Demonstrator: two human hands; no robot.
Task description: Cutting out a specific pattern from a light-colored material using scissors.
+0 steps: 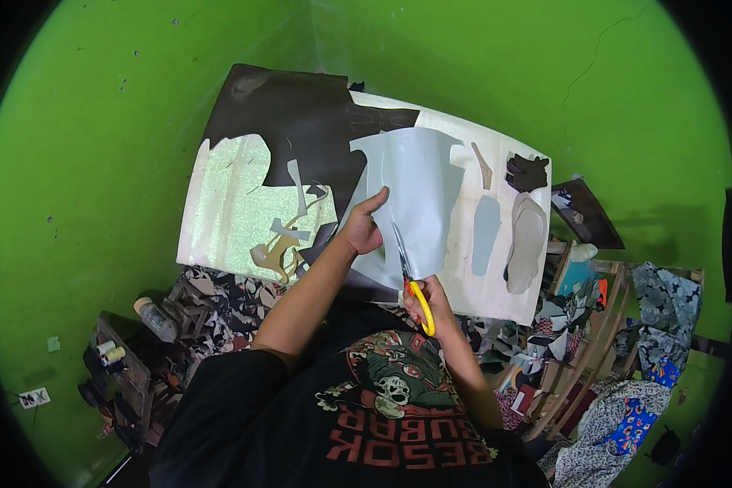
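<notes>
My left hand grips the left part of a pale white sheet, its thumb on top and the other fingers mostly hidden. The sheet is curved, with an uneven far edge. In my right hand, at the near side of the sheet, are scissors with yellow handles. Their blades point away from me and lie against the sheet; how far apart they are is hard to tell. A large dark brown sheet lies on the table, partly under the white one.
A pale grey sole-shaped piece and beige sole-shaped pieces lie right of the sheet. Tan scraps lie on the left. Fabric scraps are heaped below the table. A wooden rack holds cloth at right; green walls stand behind.
</notes>
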